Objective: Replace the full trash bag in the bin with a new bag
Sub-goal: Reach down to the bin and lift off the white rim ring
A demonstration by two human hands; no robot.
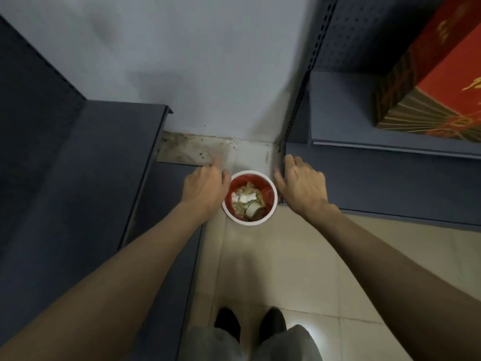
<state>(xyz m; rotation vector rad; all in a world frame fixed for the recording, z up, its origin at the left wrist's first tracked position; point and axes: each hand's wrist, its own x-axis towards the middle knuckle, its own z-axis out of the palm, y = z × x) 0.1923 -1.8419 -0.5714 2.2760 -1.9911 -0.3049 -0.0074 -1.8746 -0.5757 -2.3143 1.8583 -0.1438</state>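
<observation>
A small round white bin [270, 212] stands on the floor in a corner between two shelving units. A red trash bag [269, 194] lines it, filled with crumpled paper, scraps and a roll of tape. My left hand [204, 190] hovers at the bin's left side, fingers relaxed and holding nothing. On the bin's right side my right hand [302, 186] is spread, fingers extended and empty. Whether either hand touches the rim is unclear. No new bag is visible.
Dark blue metal shelves flank the bin: a low one at left [86, 183] and another at right [385, 178]. A red and gold box [426, 82] sits on an upper right shelf. The grey wall [195, 69] is behind. My shoes [250, 327] stand on beige tiles.
</observation>
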